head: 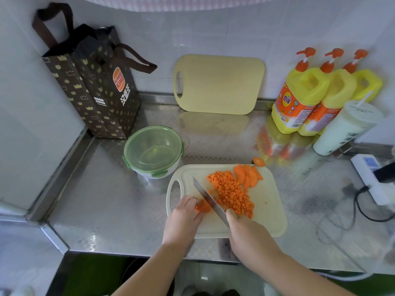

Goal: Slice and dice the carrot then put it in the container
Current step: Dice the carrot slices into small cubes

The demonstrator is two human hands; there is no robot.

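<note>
A stainless steel table (111, 199) with a fine checkered sheen fills a corner of white tiled wall (213, 28); raised metal lips run along its back and left edges. Near the front edge lies a pale cutting board (267, 201), handle hole to the left.

On the board's front left part, the left hand (183, 218) curls its fingers (192, 202) over the last carrot piece (203, 207) and pins it down. The right hand (245, 233) has its fingers wrapped round the handle of a knife (208, 197), whose blade slants toward the back left, just beside the carrot piece. A heap of diced carrot (230, 195) covers the board's middle, and a few carrot slices (248, 176) lie at its back edge. One stray slice (258, 161) rests on the table just behind the board.

The round container (136, 135), with a green clip lid on top, stands just off the board's back left corner.

A brown paper bag (94, 86) stands in the table's back left corner. A second cutting board (220, 84) leans on the wall at the back edge. Three yellow pump bottles (299, 99) are lined up at the back right, with a white lidded cup (346, 129) beside them. Near the right edge, a white power strip (372, 178) lies with a dark cable (359, 206).
</note>
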